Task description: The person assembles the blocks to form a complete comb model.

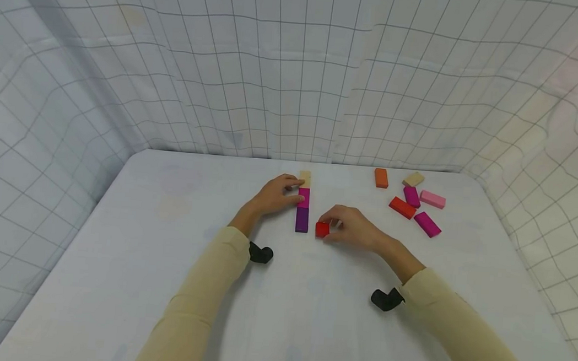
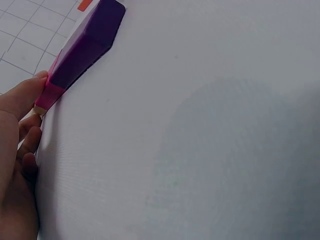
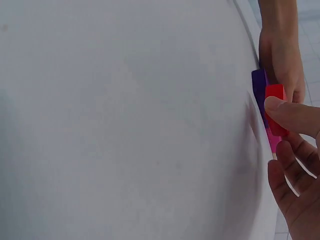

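A straight row stands on the table: a cream block [image 1: 305,178] at the far end, a magenta block [image 1: 304,197] in the middle and a purple block [image 1: 302,220] nearest me. From the left, my left hand [image 1: 276,195] touches this row, thumb at the magenta block and index finger at the cream one. My right hand [image 1: 353,227] pinches a red block [image 1: 322,229] between thumb and fingers, just right of the purple block and apart from it. In the right wrist view the red block [image 3: 276,115] partly covers the row behind it.
Loose blocks lie at the back right of the white table [image 1: 163,283]: an orange block [image 1: 381,178], another cream block [image 1: 414,179], a pink block [image 1: 433,199], a red-orange block [image 1: 402,208] and two magenta ones. White gridded curtains [image 1: 285,81] enclose the back and sides.
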A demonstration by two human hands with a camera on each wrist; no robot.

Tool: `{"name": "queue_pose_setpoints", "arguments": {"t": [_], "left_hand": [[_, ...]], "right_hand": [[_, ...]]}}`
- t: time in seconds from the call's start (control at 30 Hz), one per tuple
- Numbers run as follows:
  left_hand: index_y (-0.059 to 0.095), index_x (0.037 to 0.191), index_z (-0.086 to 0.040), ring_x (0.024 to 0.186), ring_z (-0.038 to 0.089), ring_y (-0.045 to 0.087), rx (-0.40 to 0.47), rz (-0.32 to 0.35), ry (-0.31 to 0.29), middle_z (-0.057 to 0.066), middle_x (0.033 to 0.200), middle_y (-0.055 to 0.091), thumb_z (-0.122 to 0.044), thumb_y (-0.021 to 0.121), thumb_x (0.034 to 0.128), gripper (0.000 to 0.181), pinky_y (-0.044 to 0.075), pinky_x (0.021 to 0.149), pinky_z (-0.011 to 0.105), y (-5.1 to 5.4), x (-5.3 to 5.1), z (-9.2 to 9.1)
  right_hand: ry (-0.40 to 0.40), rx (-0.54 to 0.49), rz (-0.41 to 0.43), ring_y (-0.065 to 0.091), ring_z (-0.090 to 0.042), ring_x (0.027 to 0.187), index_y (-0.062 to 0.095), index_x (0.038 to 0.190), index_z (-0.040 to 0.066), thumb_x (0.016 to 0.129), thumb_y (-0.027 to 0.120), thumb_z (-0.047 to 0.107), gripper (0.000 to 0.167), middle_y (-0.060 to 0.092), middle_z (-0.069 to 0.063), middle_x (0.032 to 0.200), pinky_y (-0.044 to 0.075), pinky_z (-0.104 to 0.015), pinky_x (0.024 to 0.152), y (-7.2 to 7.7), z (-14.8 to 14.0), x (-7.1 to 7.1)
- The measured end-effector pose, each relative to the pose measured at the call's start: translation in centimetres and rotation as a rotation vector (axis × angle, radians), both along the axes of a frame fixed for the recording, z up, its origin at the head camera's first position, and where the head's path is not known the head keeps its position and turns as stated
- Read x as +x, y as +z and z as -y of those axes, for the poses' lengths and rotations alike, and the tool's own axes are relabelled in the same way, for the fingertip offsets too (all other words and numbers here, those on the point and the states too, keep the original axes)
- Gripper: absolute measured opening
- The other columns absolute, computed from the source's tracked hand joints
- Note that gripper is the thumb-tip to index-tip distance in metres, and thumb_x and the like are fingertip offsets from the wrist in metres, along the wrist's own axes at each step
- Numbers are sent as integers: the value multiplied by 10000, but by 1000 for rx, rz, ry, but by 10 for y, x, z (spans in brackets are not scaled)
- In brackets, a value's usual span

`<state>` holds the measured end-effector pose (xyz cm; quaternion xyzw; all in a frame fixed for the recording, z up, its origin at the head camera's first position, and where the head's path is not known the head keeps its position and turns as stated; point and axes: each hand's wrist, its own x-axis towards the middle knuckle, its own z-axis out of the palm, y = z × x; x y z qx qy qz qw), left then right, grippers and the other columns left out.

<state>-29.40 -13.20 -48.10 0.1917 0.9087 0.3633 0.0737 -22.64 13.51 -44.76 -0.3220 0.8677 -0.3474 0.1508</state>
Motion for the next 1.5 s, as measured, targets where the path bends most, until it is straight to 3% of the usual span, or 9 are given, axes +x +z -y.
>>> {"name": "queue_pose_setpoints", "arguments": {"t": [0.47, 0.83, 1.5], "left_hand": [[561, 1500, -89, 1248, 274, 533, 13, -1, -4, 126, 1483, 512, -289, 709, 998, 560, 440, 1075, 437, 0, 1, -1], [561, 1499, -84, 1242, 273, 535, 12, -13, -11, 128, 1480, 517, -288, 712, 997, 562, 438, 1074, 434, 1, 2, -2], [564, 1487, -54, 1231, 289, 540, 19, -25, -20, 146, 1472, 523, -286, 720, 991, 569, 432, 1067, 452, 2, 1, 1]], "right_hand": [[109, 18, -88, 579, -155, 949, 723, 1244, 61, 883, 848, 148, 392, 650, 11, 1088, 538, -292, 817, -6, 32, 10], [83, 43, -186, 561, -145, 930, 741, 1196, 102, 870, 865, 182, 358, 639, 36, 1056, 519, -284, 802, -13, 38, 13], [127, 11, -232, 609, -142, 964, 816, 1115, 81, 889, 846, 152, 240, 665, 14, 1042, 532, -283, 848, -12, 37, 14]]}}
